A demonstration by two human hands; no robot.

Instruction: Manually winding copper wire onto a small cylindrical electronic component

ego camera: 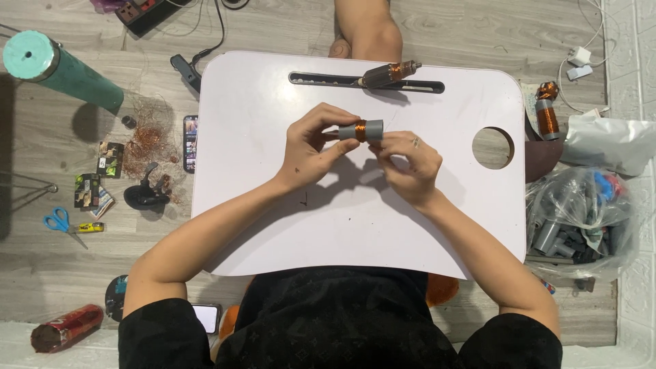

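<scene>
Left hand [309, 147] and right hand [408, 162] pinch grey tube [361, 130] — copper-wound, seemingly — above white tray [355, 225]

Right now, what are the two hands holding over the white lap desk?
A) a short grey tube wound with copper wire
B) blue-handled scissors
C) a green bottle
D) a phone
A: the left hand and right hand pinch a short grey tube banded with copper wire, above the white lap desk.

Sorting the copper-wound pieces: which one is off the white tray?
The coil on the floor right of the tray; another lies in its slot, one is in both hands.
</scene>
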